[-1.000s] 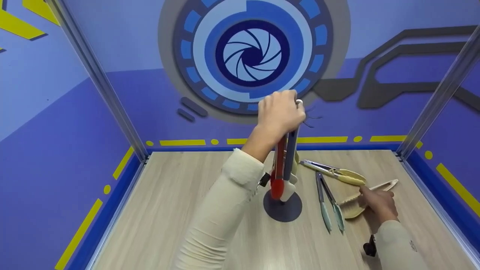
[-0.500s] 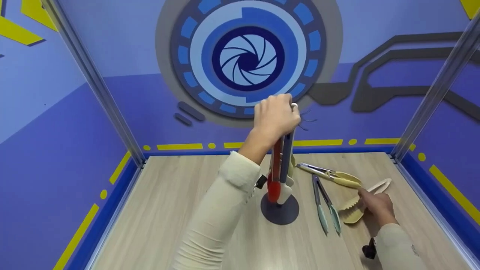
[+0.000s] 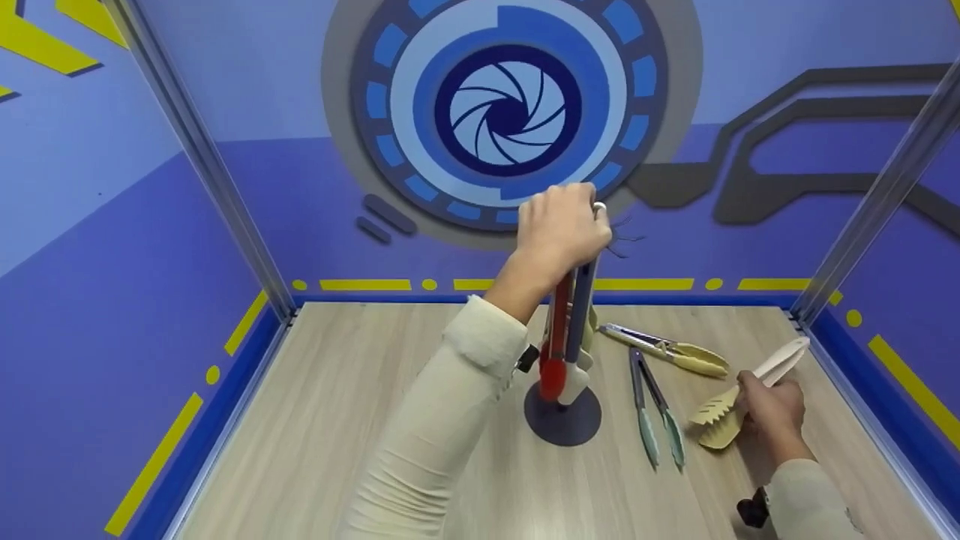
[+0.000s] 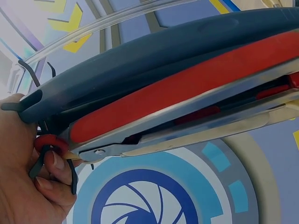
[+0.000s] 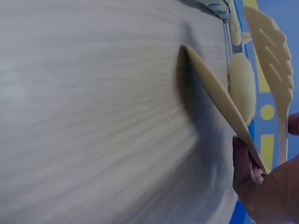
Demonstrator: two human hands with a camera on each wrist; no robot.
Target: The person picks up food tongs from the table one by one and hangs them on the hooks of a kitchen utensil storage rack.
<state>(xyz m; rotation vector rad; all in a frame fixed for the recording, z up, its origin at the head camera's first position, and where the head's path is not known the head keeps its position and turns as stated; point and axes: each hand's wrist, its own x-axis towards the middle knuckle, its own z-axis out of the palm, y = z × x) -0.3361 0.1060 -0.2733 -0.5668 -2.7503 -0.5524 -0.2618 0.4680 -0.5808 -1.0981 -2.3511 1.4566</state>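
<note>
My left hand (image 3: 562, 229) grips the top of an upright utensil stand, whose round dark base (image 3: 562, 420) rests on the table. Its fingers curl among the dark hooks in the left wrist view. Red-and-steel tongs (image 4: 187, 93) and a dark blue-grey utensil handle (image 4: 140, 60) hang from the stand, with cream pieces partly hidden behind. To the right, my right hand (image 3: 776, 409) holds cream tongs (image 3: 724, 439) around the middle. One of their spread heads is slotted and toothed (image 5: 271, 51); the other tip comes close over the table in the right wrist view.
Steel tongs with yellow heads (image 3: 697, 360) lie toward the back right. Teal-tipped tongs (image 3: 649, 409) lie between the stand and my right hand. Patterned panels (image 3: 420, 172) and metal posts (image 3: 202, 165) border the wooden table (image 3: 375, 360) behind and at both sides.
My right hand has moved a little to the right with the cream tongs, whose handle end now reaches farther back and right. My left hand keeps its grip on the stand.
</note>
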